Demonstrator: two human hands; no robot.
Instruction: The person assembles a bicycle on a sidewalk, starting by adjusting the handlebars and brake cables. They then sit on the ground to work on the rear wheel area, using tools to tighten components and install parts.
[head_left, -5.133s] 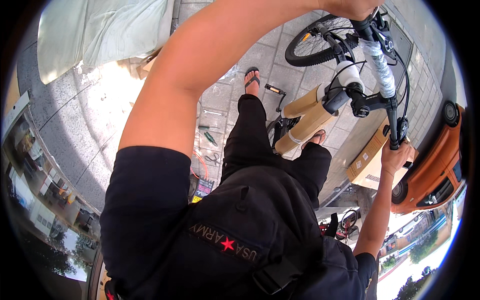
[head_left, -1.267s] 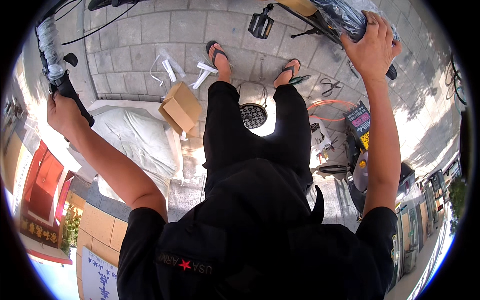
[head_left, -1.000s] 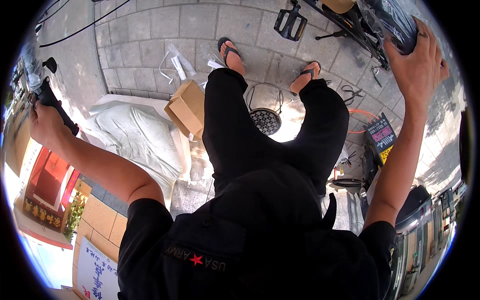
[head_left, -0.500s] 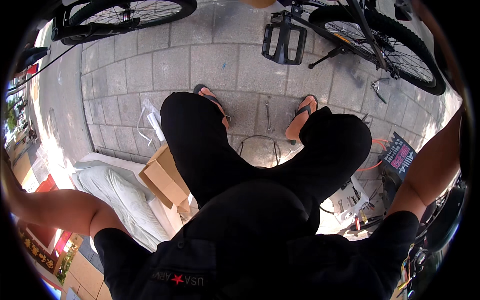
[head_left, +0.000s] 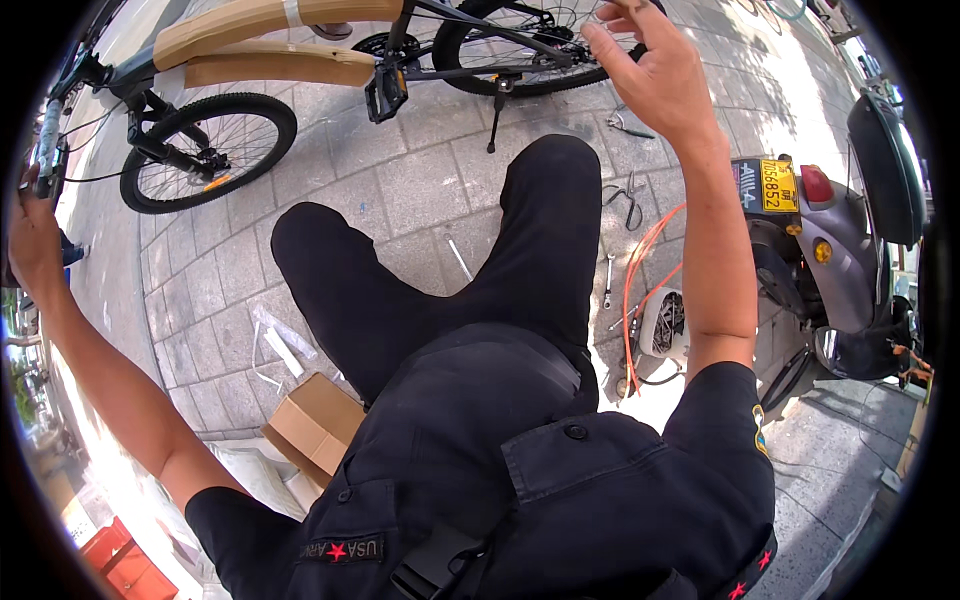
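A dark bicycle [head_left: 128, 72] stands in front of me, cardboard [head_left: 275, 30] wrapped round its frame tubes. At the far left my left hand [head_left: 36, 240] is closed round the end of its handlebar [head_left: 48, 135]; some fingers are hidden by the picture's dark rim. My right hand [head_left: 668, 80] is raised over the rear wheel [head_left: 470, 55]. Its thumb stands apart from loosely bent fingers, and nothing shows between them. The front wheel [head_left: 283, 130] is turned slightly. A black pedal [head_left: 388, 95] and a lowered kickstand [head_left: 497, 115] face me.
Pliers [head_left: 630, 125], more pliers [head_left: 630, 205] and wrenches [head_left: 608, 280] lie on the paving. An orange hose [head_left: 630, 300] curls beside a white container [head_left: 660, 325] of small metal parts. A parked scooter [head_left: 848, 260] stands at right; an open cardboard box [head_left: 315, 425] sits at lower left.
My view has swung right, bringing in more of the bicycle and the scooter. Both hands, outside the earlier picture, now show: the left on the handlebar, the right above the rear wheel.
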